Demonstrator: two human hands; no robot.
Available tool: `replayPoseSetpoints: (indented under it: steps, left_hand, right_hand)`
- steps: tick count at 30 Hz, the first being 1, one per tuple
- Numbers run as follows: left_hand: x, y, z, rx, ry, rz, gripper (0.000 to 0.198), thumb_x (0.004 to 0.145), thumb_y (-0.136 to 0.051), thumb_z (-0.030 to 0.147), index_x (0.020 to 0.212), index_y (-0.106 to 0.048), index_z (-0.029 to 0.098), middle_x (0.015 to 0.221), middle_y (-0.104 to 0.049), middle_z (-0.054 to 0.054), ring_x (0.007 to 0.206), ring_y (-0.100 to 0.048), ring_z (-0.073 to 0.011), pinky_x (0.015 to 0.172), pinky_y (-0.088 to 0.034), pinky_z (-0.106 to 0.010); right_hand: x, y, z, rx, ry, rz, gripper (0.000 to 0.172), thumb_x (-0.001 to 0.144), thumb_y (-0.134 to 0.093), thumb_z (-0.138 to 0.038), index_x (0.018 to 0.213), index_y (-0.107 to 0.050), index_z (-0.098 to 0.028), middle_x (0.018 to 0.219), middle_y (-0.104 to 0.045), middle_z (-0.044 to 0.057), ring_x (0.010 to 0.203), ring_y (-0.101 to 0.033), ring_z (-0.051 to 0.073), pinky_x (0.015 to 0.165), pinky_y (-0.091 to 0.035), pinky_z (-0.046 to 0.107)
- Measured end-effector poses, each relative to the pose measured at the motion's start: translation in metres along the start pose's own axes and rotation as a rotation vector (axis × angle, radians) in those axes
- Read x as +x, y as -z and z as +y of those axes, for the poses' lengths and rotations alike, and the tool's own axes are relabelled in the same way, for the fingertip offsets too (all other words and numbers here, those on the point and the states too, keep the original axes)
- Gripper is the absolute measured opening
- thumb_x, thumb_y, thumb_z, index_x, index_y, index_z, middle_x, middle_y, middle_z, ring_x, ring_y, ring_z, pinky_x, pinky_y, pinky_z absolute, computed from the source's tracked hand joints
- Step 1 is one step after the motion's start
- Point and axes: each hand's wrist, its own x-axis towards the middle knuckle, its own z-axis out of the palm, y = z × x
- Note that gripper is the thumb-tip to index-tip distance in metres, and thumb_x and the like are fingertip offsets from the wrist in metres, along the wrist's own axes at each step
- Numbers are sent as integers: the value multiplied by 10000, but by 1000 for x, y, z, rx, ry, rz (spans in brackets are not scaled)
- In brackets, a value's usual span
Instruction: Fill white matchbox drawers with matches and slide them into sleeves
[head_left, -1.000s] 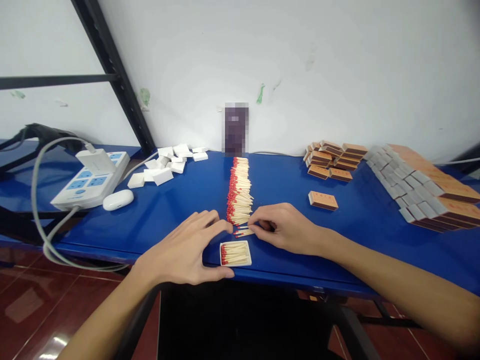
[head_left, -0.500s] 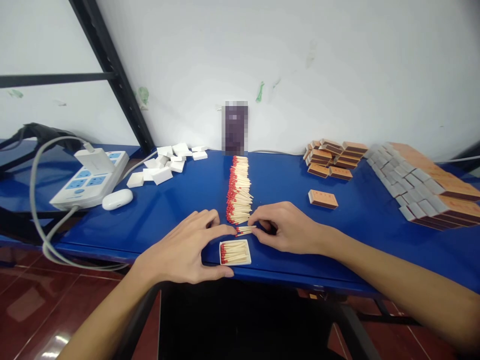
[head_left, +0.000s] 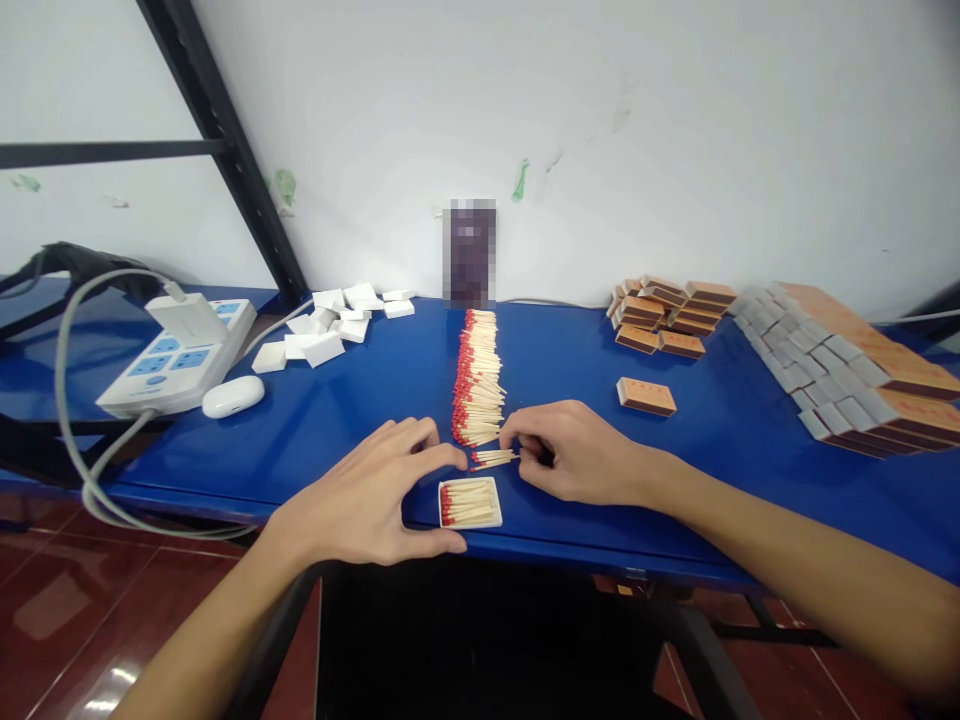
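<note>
A few loose red-headed matches (head_left: 491,459) lie side by side on the blue table, just in front of a long row of matches (head_left: 480,385). My right hand (head_left: 574,455) is closed at their plain ends, thumb and finger pinching the tail of one match. At the red-headed end, my left hand (head_left: 375,490) is open, its index fingertip close to the heads and its thumb apart, low by the table edge. Between that thumb and index finger sits a white matchbox tray (head_left: 498,506), holding a layer of matches with heads to the left.
White trays (head_left: 322,348) lie heaped at the back left, near a power strip (head_left: 180,370) and a white earbud case (head_left: 233,397). Orange matchboxes (head_left: 671,315) are piled at the back right. One matchbox (head_left: 646,396) lies alone; a large matchbox stack (head_left: 847,370) fills the far right.
My right fingers have shifted slightly right, and one match now sticks out toward them past the others. My left index fingertip has drawn back a little from the match heads.
</note>
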Motion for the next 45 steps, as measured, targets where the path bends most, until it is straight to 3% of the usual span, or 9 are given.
replayPoseSetpoints:
  steps: [12, 19, 28, 45]
  left_hand:
    - [-1, 0, -1, -5, -8, -6, 547, 775, -639, 620, 1211, -540, 305, 1024, -485, -27, 936, -472, -214, 844, -397, -360]
    - [-1, 0, 0, -14, 5, 11, 550, 761, -647, 626, 1192, -541, 300, 1026, -495, -23, 942, -479, -219, 840, -401, -350]
    - [0, 1, 2, -30, 19, 31, 491, 754, -663, 604, 1040, -513, 234, 1034, -517, -27, 938, -484, -224, 812, -392, -338]
    - [-1, 1, 2, -7, 0, 0, 419, 787, -640, 568, 1028, -521, 246, 1006, -489, -21, 919, -462, -216, 806, -382, -342]
  right_hand:
    - [1, 2, -1, -3, 9, -10, 146, 727, -520, -100, 813, -611, -177, 562, -450, -68, 516, -392, 78, 537, -278, 224]
    - [0, 2, -3, 6, 9, -11, 115, 823, -577, -258, 870, -648, -181, 601, -496, -52, 528, -410, 85, 543, -300, 231]
    - [1, -2, -5, -12, 46, 43, 150, 874, -564, -297, 853, -657, -182, 714, -597, -5, 605, -478, 107, 611, -342, 252]
    - [4, -5, -5, -1, 84, 77, 158, 893, -547, -240, 893, -697, -191, 723, -643, -4, 604, -519, 98, 637, -358, 247]
